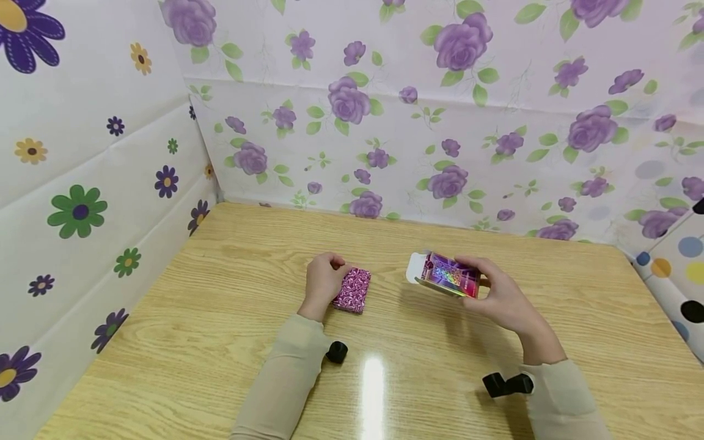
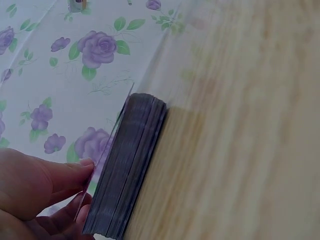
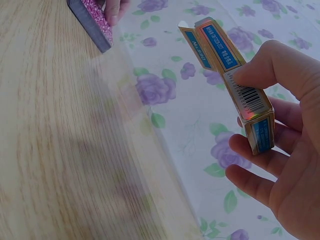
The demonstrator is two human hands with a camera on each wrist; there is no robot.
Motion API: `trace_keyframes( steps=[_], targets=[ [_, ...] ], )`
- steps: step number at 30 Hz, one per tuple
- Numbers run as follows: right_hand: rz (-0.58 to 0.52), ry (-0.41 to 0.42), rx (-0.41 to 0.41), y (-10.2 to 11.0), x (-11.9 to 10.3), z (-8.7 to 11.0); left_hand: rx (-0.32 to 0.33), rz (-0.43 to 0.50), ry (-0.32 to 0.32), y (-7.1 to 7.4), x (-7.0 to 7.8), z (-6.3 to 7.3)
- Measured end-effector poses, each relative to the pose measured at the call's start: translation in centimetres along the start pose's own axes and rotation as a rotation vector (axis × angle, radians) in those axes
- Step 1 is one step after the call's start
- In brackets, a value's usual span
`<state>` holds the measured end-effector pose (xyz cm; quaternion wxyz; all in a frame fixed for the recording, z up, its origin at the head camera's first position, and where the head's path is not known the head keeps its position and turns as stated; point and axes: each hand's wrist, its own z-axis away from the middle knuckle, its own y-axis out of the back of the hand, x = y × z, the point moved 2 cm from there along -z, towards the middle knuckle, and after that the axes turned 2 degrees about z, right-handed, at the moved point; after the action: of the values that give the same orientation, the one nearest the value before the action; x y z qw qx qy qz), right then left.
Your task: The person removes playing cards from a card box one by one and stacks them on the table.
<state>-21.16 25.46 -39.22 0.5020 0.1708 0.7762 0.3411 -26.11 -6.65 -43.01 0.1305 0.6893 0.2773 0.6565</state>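
Note:
A deck of playing cards (image 1: 354,291) with a magenta-and-white patterned back lies on the table. At its upper left corner, my left hand (image 1: 323,280) pinches the edge of the top card. The left wrist view shows that card (image 2: 120,116) standing slightly apart from the dark-edged deck (image 2: 131,155), between thumb and fingers. To the right, my right hand (image 1: 503,299) holds a shiny card box (image 1: 448,274) above the table, its white end flap (image 1: 416,267) open toward the deck. A barcode shows on the box's side (image 3: 244,92) in the right wrist view; the box's inside is hidden.
The wooden table (image 1: 220,342) ends at a wall covering (image 1: 396,153) with purple roses. Another covering (image 1: 82,153) with flowers borders the left side. A dotted cloth (image 1: 679,263) hangs at the right. Black wrist mounts (image 1: 507,384) protrude from the sleeves.

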Motion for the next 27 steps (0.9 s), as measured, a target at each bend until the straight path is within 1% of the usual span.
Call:
trace_keyframes(
  steps=[9,22,27],
  targets=[
    [0.001,0.004,0.003,-0.03,-0.03,-0.03,-0.014,-0.034,0.010,-0.32,-0.32,-0.14],
    [-0.003,-0.009,-0.003,-0.01,0.04,-0.14,-0.039,-0.055,0.030,-0.45,-0.58,-0.31],
    [-0.009,-0.006,-0.007,-0.09,0.07,-0.04,-0.055,-0.056,0.054,-0.49,-0.63,-0.28]
  ],
)
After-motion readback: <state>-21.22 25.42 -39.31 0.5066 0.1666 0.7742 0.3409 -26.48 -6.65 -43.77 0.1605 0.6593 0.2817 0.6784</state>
